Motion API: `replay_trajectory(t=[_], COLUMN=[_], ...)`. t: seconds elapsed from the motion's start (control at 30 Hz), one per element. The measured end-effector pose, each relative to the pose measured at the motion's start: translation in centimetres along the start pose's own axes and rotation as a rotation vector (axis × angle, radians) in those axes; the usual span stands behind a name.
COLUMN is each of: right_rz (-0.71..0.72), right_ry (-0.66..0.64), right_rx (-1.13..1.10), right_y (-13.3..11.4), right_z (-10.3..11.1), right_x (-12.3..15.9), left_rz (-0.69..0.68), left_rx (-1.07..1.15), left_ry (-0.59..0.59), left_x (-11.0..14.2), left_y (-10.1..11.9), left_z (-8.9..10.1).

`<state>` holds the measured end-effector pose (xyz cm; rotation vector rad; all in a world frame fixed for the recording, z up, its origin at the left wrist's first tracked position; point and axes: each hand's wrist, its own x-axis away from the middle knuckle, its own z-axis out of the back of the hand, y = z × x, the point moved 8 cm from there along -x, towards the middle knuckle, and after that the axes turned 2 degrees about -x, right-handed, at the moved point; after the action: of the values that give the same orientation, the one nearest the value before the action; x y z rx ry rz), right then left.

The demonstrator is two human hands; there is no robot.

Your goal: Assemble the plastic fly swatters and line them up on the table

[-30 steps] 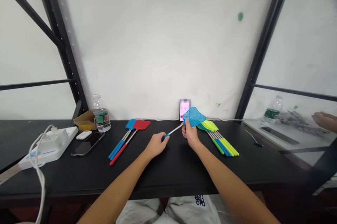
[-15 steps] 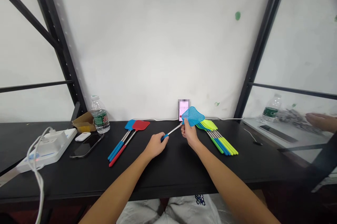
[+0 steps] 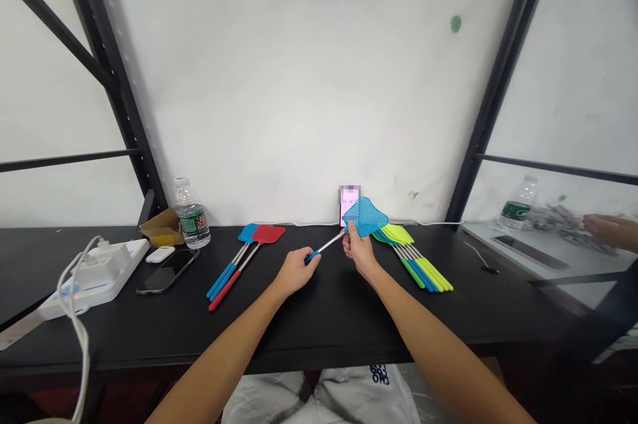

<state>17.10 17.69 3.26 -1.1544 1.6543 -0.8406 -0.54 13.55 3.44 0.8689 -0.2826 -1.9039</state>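
Note:
Held above the black table is a blue fly swatter (image 3: 367,216) with a meshed head and a metal shaft. My left hand (image 3: 298,270) is closed around its blue handle. At the base of the head, my right hand (image 3: 357,248) grips it, thumb lying on the mesh. To the left lie blue fly swatters (image 3: 223,278) and a red fly swatter (image 3: 269,234), heads toward the wall. On the right, several yellow-green, blue and green fly swatters (image 3: 423,268) lie fanned side by side, their heads overlapping and partly behind the held one.
A lit phone (image 3: 349,201) leans on the wall. At left are a water bottle (image 3: 192,216), a small cardboard box (image 3: 163,229), a white case (image 3: 160,254), a dark phone (image 3: 168,272) and a power strip (image 3: 100,278) with cables. Another person's hand (image 3: 608,230) shows at far right.
The view has shifted slightly. Both hands keep the blue fly swatter in nearly the same position, and the swatters on the table lie as before.

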Motion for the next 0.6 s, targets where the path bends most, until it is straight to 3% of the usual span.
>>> replay_trajectory(t=[0.33, 0.47, 0.6], right_rz=[0.124, 0.206, 0.318], right_ry=[-0.039, -0.053, -0.157], right_rx=[0.108, 0.315, 0.577], right_y=[-1.2, -1.5, -2.4], right_z=[-0.9, -1.1, -2.5], right_x=[0.6, 1.0, 2.2], left_rz=[0.098, 0.113, 0.153], left_rx=[0.116, 0.150, 0.243], left_ry=[0.021, 0.054, 0.098], left_x=[-0.1, 0.0, -0.2], left_y=[-0.7, -0.5, -0.7], left_z=[0.2, 0.3, 0.4])
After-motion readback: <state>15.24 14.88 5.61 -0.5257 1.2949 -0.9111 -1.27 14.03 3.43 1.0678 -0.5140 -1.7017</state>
